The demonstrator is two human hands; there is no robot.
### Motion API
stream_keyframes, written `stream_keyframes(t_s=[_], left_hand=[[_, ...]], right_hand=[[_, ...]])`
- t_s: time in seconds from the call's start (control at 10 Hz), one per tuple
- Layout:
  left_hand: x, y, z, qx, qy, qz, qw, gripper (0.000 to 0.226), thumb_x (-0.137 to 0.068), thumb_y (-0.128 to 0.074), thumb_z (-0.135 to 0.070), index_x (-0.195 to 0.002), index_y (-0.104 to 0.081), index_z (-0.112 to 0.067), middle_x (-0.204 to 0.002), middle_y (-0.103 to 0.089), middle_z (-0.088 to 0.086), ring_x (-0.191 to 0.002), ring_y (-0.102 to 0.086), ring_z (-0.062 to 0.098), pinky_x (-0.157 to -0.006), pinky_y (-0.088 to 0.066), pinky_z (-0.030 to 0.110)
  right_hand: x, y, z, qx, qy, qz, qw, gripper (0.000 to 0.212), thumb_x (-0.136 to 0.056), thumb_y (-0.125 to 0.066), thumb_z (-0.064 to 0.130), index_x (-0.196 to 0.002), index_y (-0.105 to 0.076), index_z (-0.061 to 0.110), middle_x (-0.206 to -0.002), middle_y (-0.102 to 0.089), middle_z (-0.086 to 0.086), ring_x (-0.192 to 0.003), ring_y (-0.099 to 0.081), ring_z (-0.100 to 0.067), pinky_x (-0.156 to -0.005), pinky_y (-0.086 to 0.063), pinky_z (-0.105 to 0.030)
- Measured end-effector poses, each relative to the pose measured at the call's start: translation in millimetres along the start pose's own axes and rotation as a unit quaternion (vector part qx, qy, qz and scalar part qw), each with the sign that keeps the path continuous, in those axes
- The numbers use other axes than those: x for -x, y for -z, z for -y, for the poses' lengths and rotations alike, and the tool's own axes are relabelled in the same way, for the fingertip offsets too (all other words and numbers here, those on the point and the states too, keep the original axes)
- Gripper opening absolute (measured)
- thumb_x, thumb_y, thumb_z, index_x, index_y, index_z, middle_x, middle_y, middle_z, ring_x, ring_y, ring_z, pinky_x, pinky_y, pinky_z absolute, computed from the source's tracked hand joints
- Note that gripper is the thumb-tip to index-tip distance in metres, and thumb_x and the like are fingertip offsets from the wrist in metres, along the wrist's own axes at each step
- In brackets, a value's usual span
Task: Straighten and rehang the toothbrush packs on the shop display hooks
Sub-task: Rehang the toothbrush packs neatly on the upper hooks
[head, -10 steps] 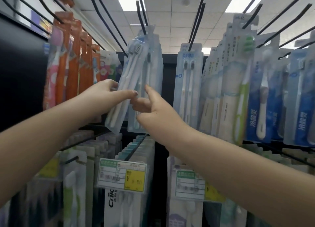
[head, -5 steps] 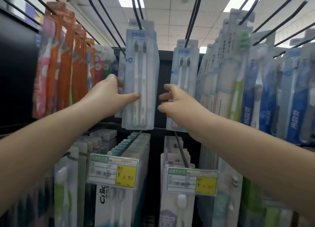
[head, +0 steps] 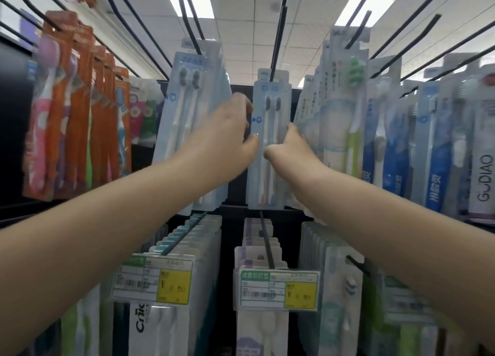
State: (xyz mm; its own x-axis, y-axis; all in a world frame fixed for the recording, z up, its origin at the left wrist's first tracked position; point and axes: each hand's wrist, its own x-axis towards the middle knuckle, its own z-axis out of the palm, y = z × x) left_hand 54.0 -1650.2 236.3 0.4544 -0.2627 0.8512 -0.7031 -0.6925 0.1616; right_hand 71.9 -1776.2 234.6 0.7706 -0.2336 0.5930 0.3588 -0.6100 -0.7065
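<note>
A pale blue twin toothbrush pack (head: 271,120) hangs straight on a black display hook (head: 278,39) at the centre. My left hand (head: 227,144) holds its left edge, thumb on the front and fingers reaching behind. My right hand (head: 290,148) pinches its right edge, thumb in front, with the fingertips hidden behind the pack. A second row of the same twin packs (head: 184,109) hangs just to the left on its own hook (head: 190,26), slightly tilted, and my left wrist crosses its lower part.
Orange packs (head: 80,109) hang at the left. Green and blue toothbrush packs (head: 353,120) crowd the right. Bare black hooks jut out overhead. Lower rows of packs carry price tags (head: 152,279) (head: 278,288) on their hook ends.
Both hands have moved right, from the left twin pack to the centre one. The left pack, skewed a second ago, now hangs nearly straight and free of my hands.
</note>
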Motion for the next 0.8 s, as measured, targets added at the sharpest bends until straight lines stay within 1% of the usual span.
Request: stream_keyframes(t_s=[0.1,0.2,0.3,0.4,0.5,0.6,0.7,0.8], left_hand=[[-28.2,-11.7,-2.4,0.003,0.112,0.09,0.99,0.012,-0.092,-0.047,-0.023,-0.083,-0.041,-0.021,-0.088,-0.048,0.0,-0.075,-0.049,0.014,-0.066,-0.041,0.023],[-46.9,-19.9,-4.2,0.001,0.155,0.127,0.98,0.031,-0.092,-0.046,-0.021,-0.064,-0.031,-0.017,-0.068,-0.037,-0.002,-0.056,-0.035,0.008,-0.049,-0.03,0.017],[-53.5,-28.0,-4.8,0.026,0.174,0.108,0.978,0.033,-0.092,-0.044,-0.013,-0.062,-0.03,-0.014,-0.065,-0.036,0.0,-0.054,-0.033,0.009,-0.049,-0.03,0.017],[-54.1,-35.7,-2.6,0.026,0.174,0.077,0.981,0.033,-0.09,-0.044,-0.009,-0.061,-0.031,-0.013,-0.063,-0.037,0.001,-0.053,-0.035,0.01,-0.048,-0.031,0.017],[-53.1,-37.7,-2.6,0.018,0.173,0.056,0.983,0.033,-0.09,-0.044,-0.01,-0.059,-0.033,-0.01,-0.062,-0.038,0.0,-0.052,-0.034,0.009,-0.045,-0.028,0.016],[-54.3,-37.4,-4.9,0.051,0.191,0.038,0.979,0.026,-0.089,-0.045,-0.011,-0.065,-0.038,-0.012,-0.063,-0.039,0.001,-0.055,-0.04,0.013,-0.049,-0.036,0.019],[-57.8,-40.5,-7.8,0.119,0.21,0.008,0.97,0.013,-0.09,-0.046,-0.012,-0.096,-0.035,-0.013,-0.069,-0.035,-0.002,-0.074,-0.048,0.023,-0.071,-0.048,0.034],[-61.4,-40.7,-5.8,0.134,0.2,-0.016,0.97,0.021,-0.092,-0.044,-0.011,-0.102,-0.026,-0.016,-0.07,-0.031,-0.006,-0.061,-0.036,0.008,-0.056,-0.034,0.02]], right_hand=[[-2.6,7.3,-0.5,-0.016,-0.02,0.017,1.0,0.056,-0.086,-0.051,0.011,-0.137,-0.027,0.012,-0.129,-0.043,-0.007,-0.11,-0.046,-0.027,-0.091,-0.041,-0.034],[-3.7,11.7,0.1,-0.033,-0.05,0.06,0.996,0.045,-0.09,-0.047,0.009,-0.133,-0.034,0.005,-0.122,-0.046,-0.009,-0.097,-0.046,-0.025,-0.072,-0.038,-0.026],[-3.9,13.4,-3.2,0.0,-0.056,0.075,0.996,0.045,-0.09,-0.049,0.009,-0.133,-0.037,0.005,-0.123,-0.049,-0.015,-0.085,-0.048,-0.022,-0.068,-0.038,-0.027],[-3.0,15.2,-7.7,-0.014,-0.066,0.082,0.994,0.044,-0.092,-0.047,0.011,-0.134,-0.034,0.012,-0.117,-0.049,-0.012,-0.079,-0.044,-0.016,-0.061,-0.036,-0.026],[0.0,15.9,-8.5,-0.036,-0.056,0.057,0.996,0.039,-0.093,-0.045,0.012,-0.131,-0.038,0.012,-0.119,-0.052,-0.014,-0.086,-0.049,-0.02,-0.06,-0.038,-0.025],[-1.4,16.0,-9.7,-0.039,-0.048,0.044,0.997,0.035,-0.092,-0.042,0.006,-0.126,-0.043,-0.001,-0.119,-0.053,-0.02,-0.083,-0.045,-0.023,-0.058,-0.038,-0.028],[-5.3,14.4,-8.2,-0.056,-0.056,0.03,0.996,0.033,-0.091,-0.04,0.004,-0.122,-0.048,-0.007,-0.087,-0.047,-0.013,-0.06,-0.037,-0.014,-0.053,-0.034,-0.024],[-7.1,10.7,-1.3,-0.091,-0.091,0.037,0.991,0.033,-0.096,-0.033,0.004,-0.127,-0.042,-0.002,-0.077,-0.036,-0.005,-0.063,-0.033,-0.015,-0.054,-0.03,-0.021]])
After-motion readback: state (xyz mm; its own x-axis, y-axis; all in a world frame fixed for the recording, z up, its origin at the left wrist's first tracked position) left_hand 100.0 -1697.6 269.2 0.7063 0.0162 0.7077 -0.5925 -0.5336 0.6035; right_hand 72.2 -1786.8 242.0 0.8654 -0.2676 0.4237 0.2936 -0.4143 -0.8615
